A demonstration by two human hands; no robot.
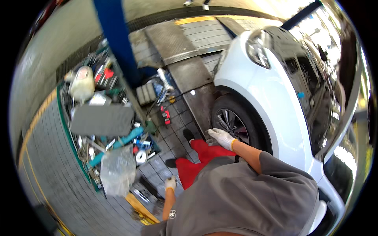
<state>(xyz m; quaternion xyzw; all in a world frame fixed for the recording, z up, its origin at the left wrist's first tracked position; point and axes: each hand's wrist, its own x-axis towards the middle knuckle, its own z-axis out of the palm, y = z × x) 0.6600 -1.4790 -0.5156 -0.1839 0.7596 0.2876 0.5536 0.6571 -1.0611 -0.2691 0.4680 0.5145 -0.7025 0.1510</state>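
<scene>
My right hand (221, 137), in a pale work glove, reaches forward and rests against the lower left side of the black tyre (220, 108) of a white car (256, 78). The spoked wheel rim (232, 124) sits just right of the fingers, which are spread with nothing in them. My left hand (170, 183), also gloved, hangs low at my side with its fingers curled; whether it holds something small cannot be made out. My red trousers (195, 165) and black shoes (189, 135) show between the hands.
A green tool cart (78, 149) crowded with tools, a grey pad (102, 119), a white jug (82, 83) and a plastic bag (117, 170) stands to my left. A blue lift post (118, 39) rises behind it. A metal ramp (185, 67) runs under the car. A red tool (166, 116) lies on the grating.
</scene>
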